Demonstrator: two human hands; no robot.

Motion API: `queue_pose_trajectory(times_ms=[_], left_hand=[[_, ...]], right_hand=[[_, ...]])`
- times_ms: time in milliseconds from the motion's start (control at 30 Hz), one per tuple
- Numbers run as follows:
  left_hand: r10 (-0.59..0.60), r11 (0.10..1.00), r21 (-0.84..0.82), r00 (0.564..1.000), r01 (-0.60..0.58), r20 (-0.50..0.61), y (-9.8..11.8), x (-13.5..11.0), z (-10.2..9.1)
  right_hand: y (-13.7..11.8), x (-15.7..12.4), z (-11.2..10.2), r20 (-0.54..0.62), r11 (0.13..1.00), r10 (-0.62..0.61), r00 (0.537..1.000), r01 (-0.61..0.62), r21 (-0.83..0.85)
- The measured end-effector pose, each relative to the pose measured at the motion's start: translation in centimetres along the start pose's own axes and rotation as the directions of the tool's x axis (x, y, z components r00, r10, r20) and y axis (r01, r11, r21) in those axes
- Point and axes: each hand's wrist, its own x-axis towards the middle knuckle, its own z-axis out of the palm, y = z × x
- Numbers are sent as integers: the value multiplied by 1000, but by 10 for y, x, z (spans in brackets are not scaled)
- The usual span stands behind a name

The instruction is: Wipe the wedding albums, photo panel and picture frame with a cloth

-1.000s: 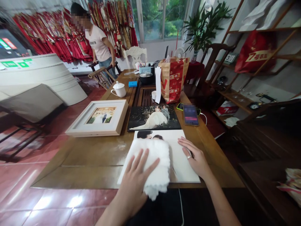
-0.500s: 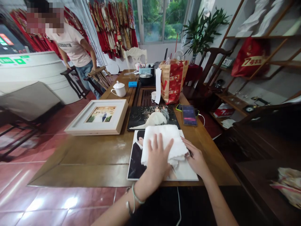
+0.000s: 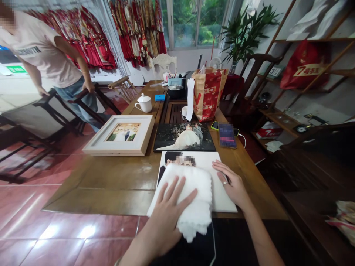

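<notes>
A folded white cloth lies on the near half of a pale portrait print, its lower end hanging past the print's near edge. The left hand presses flat on the cloth with fingers spread wide, gripping nothing, so the palm seems to spread pressure across the fabric. The right hand, also flat with fingers extended, rests on the print's right edge, apparently to pin it down. The print sits on a wooden table. Just beyond the print lies a dark wedding photo; beyond and left of the print, a white framed picture; beyond and right, a phone. Far beyond the print to the left, another person holds a dark chair.
</notes>
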Motion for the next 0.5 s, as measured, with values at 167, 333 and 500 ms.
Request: queue_pose_trajectory(times_ms=[167,333,500], left_hand=[[-82,995,57,995,85,-56,-28,55,-21],[-213,974,61,972,219,-102,-47,97,-37],[-250,961,84,958,263,-139,-44,83,-32]], right_hand=[[0,0,0,5,1000,17,1000,-18,21],[-1,1,1,-9,1000,20,1000,-20,23],[-2,2,1,-3,999,21,1000,-21,31]])
